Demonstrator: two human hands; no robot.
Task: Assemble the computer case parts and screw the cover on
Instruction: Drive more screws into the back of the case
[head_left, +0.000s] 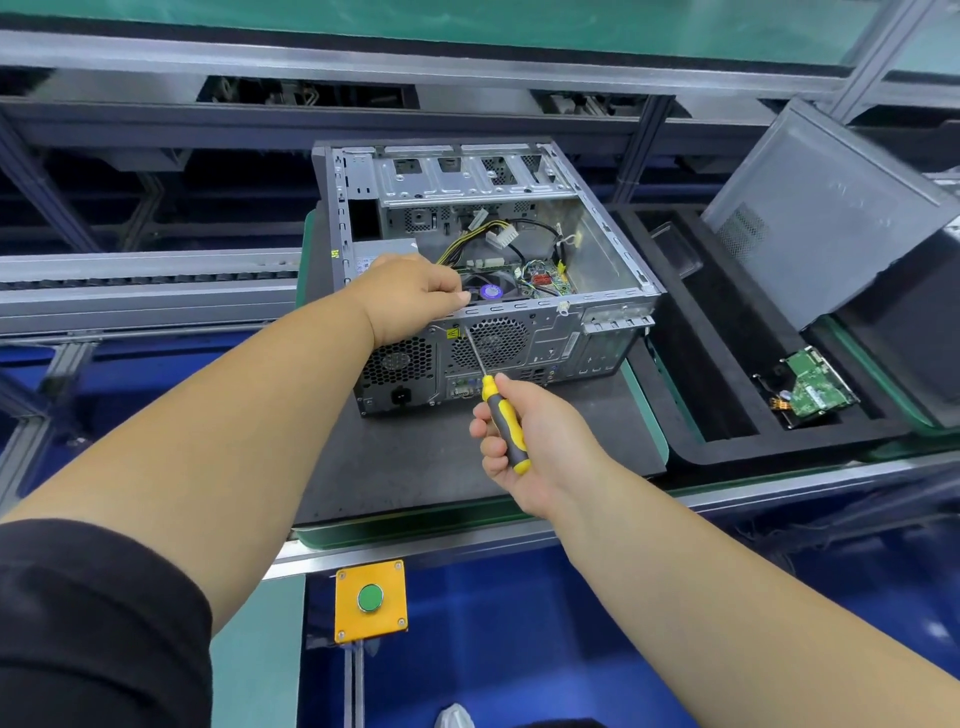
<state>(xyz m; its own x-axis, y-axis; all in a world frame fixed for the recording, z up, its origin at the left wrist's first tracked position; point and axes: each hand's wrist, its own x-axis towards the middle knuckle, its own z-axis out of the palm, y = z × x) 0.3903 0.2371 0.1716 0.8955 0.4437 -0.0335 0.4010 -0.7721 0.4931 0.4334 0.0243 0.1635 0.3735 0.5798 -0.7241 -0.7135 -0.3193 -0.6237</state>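
Two hands at the open computer case (519, 249), mid-pallet (415, 457). Your left hand (410, 301) curls over the case's near top edge; what its fingertips pinch is hidden. Your right hand (524, 441) grips the yellow screwdriver (498, 410), shaft angled toward the rear panel, tip unclear.

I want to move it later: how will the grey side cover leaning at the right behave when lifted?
The side cover looks like thin sheet metal, so probably stiff yet light for its size. It leans tilted against something behind it, so a push may make it slide or tip. Its bare edges could be sharp.
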